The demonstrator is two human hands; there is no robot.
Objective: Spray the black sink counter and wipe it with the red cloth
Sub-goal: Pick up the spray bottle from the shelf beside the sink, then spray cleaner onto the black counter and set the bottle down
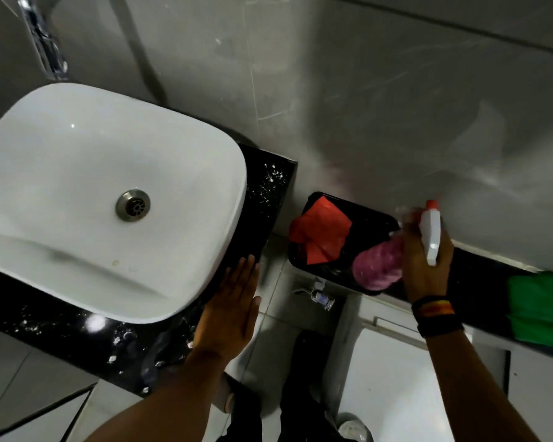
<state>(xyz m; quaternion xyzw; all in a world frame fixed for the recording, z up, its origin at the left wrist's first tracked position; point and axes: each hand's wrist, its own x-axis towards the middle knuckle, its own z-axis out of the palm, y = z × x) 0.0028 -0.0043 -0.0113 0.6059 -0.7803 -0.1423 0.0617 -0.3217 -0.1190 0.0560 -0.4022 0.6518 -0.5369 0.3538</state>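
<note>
Where the picture begins at the left, a white basin is seen set on the black bench, with a chrome tap above it against the grey wall and a metal drain in its bowl. White flecks and droplets are scattered over the bench surface in front of the basin and along the strip to its right. The left hand is laid flat and open, fingers straight and together, at the right front corner of the bench beside the basin rim; nothing is gripped by it. Across a gap, through which the tiled floor is visible, a black tray is found on a narrow dark ledge along the wall. The red cloth is bunched in the left part of this tray, untouched by either hand. Just beside it, at the tray's right end, a pink spray bottle with a white trigger head and red nozzle is held tilted, and the right hand is closed around its neck; the hand is blurred. Dark bands with a striped one are worn on that wrist. Farther right, a green cloth is draped over the ledge.
</note>
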